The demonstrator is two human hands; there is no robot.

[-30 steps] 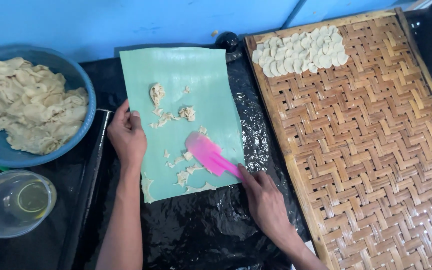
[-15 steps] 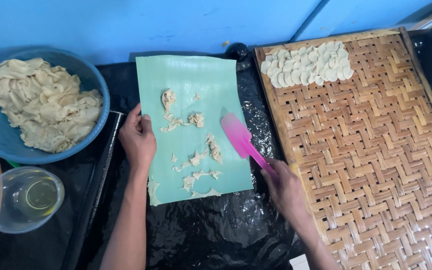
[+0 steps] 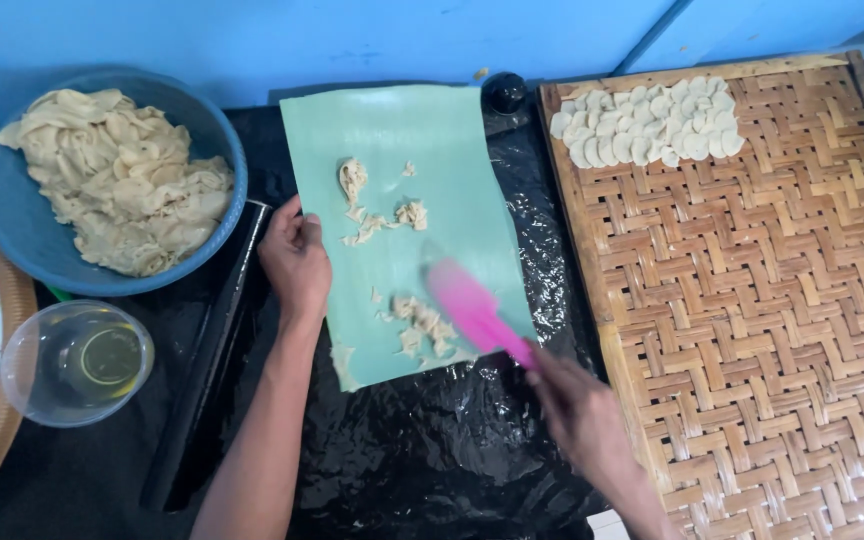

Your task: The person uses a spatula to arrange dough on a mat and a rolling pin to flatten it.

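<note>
A pale green sheet (image 3: 442,150) lies on black plastic in front of me. Scraps of beige dough (image 3: 422,325) are scattered over it, some near its top and some near its lower edge. My left hand (image 3: 297,260) presses flat on the sheet's left edge and holds nothing. My right hand (image 3: 577,410) grips the handle of a pink scraper (image 3: 472,305), whose blade rests on the sheet beside the lower dough scraps, blurred by motion.
A blue bowl (image 3: 27,250) heaped with dough strips stands at the left. Below it sits a clear plastic tub (image 3: 72,365) of liquid. A woven bamboo tray (image 3: 762,330) at the right carries white dough rounds (image 3: 652,120) at its top. A black rod (image 3: 202,360) lies beside my left arm.
The pink scraper swept from the sheet's lower middle to its right edge and back toward the lower scraps. The dough scraps near the bottom have shifted. My left hand stayed on the sheet's edge.
</note>
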